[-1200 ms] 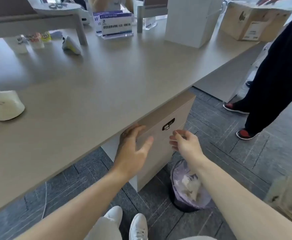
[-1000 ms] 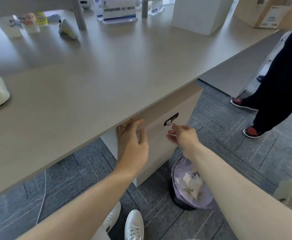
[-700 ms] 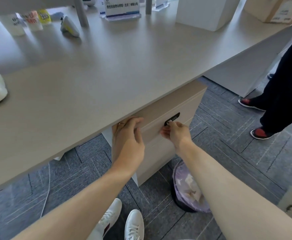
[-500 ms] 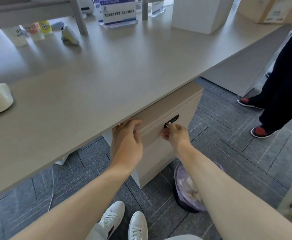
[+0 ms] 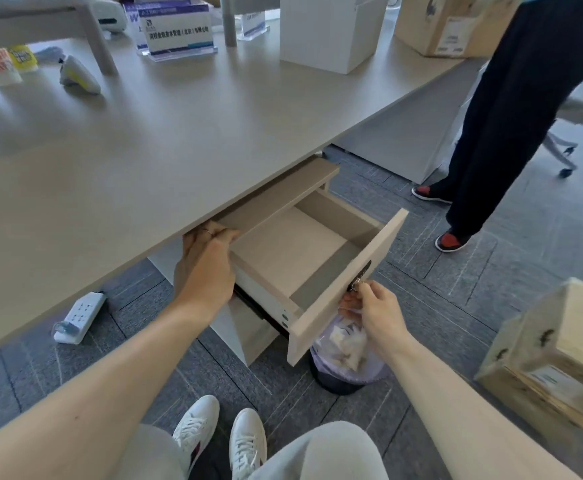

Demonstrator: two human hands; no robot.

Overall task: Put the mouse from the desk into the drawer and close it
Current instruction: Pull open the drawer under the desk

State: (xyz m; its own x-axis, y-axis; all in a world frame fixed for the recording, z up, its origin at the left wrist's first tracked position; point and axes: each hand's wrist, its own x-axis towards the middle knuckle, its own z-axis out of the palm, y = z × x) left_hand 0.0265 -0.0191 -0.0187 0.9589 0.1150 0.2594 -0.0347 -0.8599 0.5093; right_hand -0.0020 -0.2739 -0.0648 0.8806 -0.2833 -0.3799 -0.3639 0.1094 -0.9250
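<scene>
The drawer (image 5: 293, 251) under the desk (image 5: 179, 150) stands pulled out, and the part of its inside that I see holds nothing. My right hand (image 5: 376, 313) pinches the small metal key (image 5: 355, 285) in the lock on the drawer front. My left hand (image 5: 207, 268) grips the top front corner of the cabinet, just under the desk edge. No mouse is clearly in view; the white rounded object from the desk's left side is out of frame.
A lined waste bin (image 5: 348, 372) stands right under the drawer front. A power strip (image 5: 78, 317) lies on the floor at left. A person in dark trousers (image 5: 511, 116) stands at right. A cardboard box (image 5: 553, 358) sits near right. A white-yellow object (image 5: 78, 76), sign (image 5: 179, 29) and white box (image 5: 328, 29) are on the desk.
My right hand reached the key on the shut drawer and pulled the drawer out towards me. My left hand stayed on the cabinet corner. The white rounded object left the view.
</scene>
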